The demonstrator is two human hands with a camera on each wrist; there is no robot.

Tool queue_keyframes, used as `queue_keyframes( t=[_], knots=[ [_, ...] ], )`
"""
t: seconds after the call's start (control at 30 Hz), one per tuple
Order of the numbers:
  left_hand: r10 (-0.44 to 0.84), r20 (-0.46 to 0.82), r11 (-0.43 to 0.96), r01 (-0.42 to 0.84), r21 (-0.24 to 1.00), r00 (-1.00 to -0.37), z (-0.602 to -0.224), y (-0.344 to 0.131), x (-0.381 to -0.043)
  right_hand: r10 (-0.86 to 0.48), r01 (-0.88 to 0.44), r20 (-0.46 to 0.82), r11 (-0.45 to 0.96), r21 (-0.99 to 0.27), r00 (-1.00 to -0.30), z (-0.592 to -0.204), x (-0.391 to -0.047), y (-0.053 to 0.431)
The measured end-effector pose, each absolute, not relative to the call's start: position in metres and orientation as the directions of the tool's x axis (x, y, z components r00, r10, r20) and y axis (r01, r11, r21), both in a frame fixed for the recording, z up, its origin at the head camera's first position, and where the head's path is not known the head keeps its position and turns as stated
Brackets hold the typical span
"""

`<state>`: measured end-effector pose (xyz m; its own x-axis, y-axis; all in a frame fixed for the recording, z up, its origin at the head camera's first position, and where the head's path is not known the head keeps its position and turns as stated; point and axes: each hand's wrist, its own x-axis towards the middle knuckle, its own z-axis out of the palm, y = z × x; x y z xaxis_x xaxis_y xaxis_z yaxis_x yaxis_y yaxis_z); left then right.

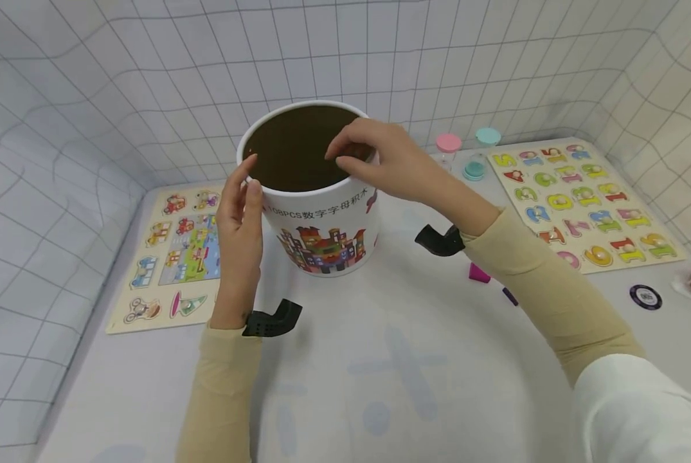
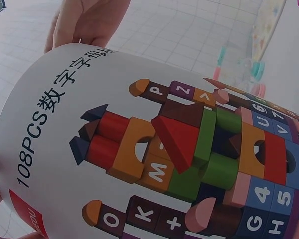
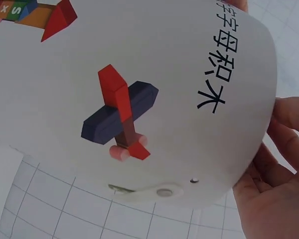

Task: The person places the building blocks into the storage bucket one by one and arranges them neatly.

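Note:
A large white bucket (image 1: 324, 218) printed with toy-block castles stands on the table in the head view. Its mouth is wide open and the inside looks dark. My left hand (image 1: 240, 218) holds the left rim, index fingertip over the edge and thumb against the outer side. Over the right side of the mouth is my right hand (image 1: 380, 154), fingers loosely bent, with a gap between thumb and index finger. Nothing shows between those fingertips. The bucket's printed wall (image 2: 154, 134) fills most of the left wrist view, and a printed plane (image 3: 120, 112) shows in the right wrist view.
A picture puzzle board (image 1: 151, 257) lies at left, partly behind my left hand. On the right lies a number puzzle board (image 1: 536, 225). Small pink-lidded (image 1: 448, 142) and teal-lidded (image 1: 488, 136) containers stand at the back. A magenta block (image 1: 479, 273) and a black round chip (image 1: 646, 297) lie nearer.

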<state>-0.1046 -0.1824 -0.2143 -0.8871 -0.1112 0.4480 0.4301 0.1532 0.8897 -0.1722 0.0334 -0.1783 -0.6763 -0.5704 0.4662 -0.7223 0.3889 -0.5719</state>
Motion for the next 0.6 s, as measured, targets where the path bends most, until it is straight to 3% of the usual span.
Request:
queue_keyframes(
  t=[0.13, 0.27, 0.6],
  knots=[
    [-0.108, 0.456, 0.159, 0.438, 0.885, -0.883, -0.219, -0.185, -0.109, -0.515, -0.741, 0.545, 0.337, -0.581, -0.661, -0.185, -0.160, 0.057],
    [-0.103, 0.477, 0.158, 0.459, 0.874, -0.873, -0.227, -0.189, -0.117, -0.471, -0.718, 0.551, 0.344, -0.605, -0.689, -0.200, -0.143, 0.094],
    [-0.108, 0.454, 0.141, 0.438, 0.888, -0.885, -0.221, -0.183, -0.109, -0.473, -0.479, 0.197, 0.604, -0.637, -0.859, -0.280, -0.100, 0.197]
  ],
)
